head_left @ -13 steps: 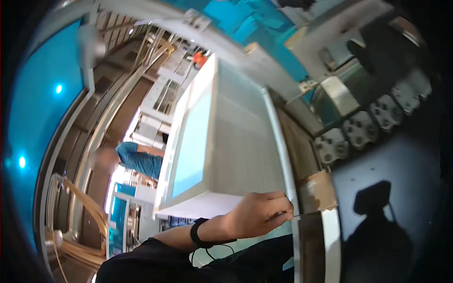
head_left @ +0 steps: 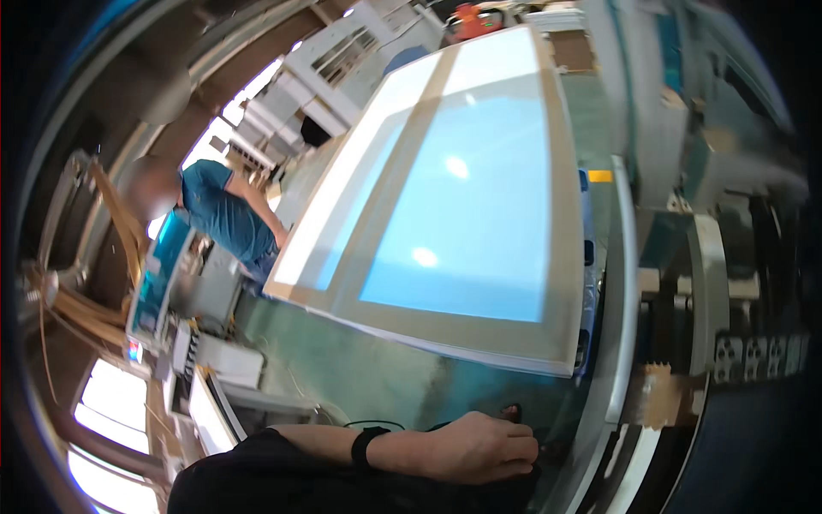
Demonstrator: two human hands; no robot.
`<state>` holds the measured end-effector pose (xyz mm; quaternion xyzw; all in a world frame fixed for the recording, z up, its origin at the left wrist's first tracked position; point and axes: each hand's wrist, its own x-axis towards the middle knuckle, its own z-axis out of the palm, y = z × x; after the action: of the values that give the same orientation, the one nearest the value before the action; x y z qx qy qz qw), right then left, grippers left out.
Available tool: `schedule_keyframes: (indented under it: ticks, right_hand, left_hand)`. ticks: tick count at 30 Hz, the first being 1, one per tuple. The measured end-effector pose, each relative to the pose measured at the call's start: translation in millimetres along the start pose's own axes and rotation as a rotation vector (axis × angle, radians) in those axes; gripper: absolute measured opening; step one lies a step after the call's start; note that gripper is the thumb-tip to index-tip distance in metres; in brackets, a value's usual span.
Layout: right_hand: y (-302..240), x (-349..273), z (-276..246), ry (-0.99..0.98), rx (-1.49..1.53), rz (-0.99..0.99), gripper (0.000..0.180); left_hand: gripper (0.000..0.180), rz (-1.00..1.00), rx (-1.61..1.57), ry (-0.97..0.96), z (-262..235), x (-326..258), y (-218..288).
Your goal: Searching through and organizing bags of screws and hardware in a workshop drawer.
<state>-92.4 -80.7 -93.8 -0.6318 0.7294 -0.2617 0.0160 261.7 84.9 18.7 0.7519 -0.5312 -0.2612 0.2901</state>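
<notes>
Shifted since the earlier frame: your view has swung round, so far more of the panel's light-blue face shows; your hand, which overlapped the panel's near edge, now appears apart from it.
Your left fingers (head_left: pixel 519 447): curled inward, almost closed; you show nothing in their grasp, though the palm side is hidden.
Your left hand (head_left: pixel 475 450): knuckles outward, past the panel's near edge, towards its near right corner.
Your wrist: black band (head_left: pixel 366 449), then a black sleeve (head_left: pixel 244 480).
Panel (head_left: pixel 484 223): large, light-blue, tan strips along its borders and across it.
Blue base (head_left: pixel 587 295): shows along the panel's right edge.
Rail (head_left: pixel 629 283): pale, right of that base.
Brown tape (head_left: pixel 664 398): beyond the rail.
Co-worker (head_left: pixel 221 206): teal shirt, one hand (head_left: pixel 281 238) at the panel's left edge; you cannot tell whether it touches.
Floor (head_left: pixel 385 364): green.
</notes>
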Motion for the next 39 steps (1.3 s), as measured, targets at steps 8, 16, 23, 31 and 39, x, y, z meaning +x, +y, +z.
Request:
schedule_keyframes:
  ticks: [8,16,23,31,39]
  right_hand:
    - [-299,-32,61,-0.312,0.532,-0.671,0.023]
    - [-426,-102,62,-0.833,0.685,-0.858,0.020]
    - [-508,-207,64,-0.823,0.846,-0.954,0.030]
    - [-576,-305,21,-0.944,1.049,-1.019,0.034]
    - [-612,-349,20,-1.087,0.859,-1.359,0.027]
  left_hand:
    - [0.011,-0.185,-0.090,0.505,-148,-15,-92]
    - [0.015,-0.361,0.171,0.880,-235,-99,-150]
    - [0.044,-0.458,0.363,0.938,-318,-186,-252]
    - [0.053,-0.948,0.318,1.111,-375,-311,-357]
    - [0.056,-0.804,-0.465,0.986,-319,-324,-425]
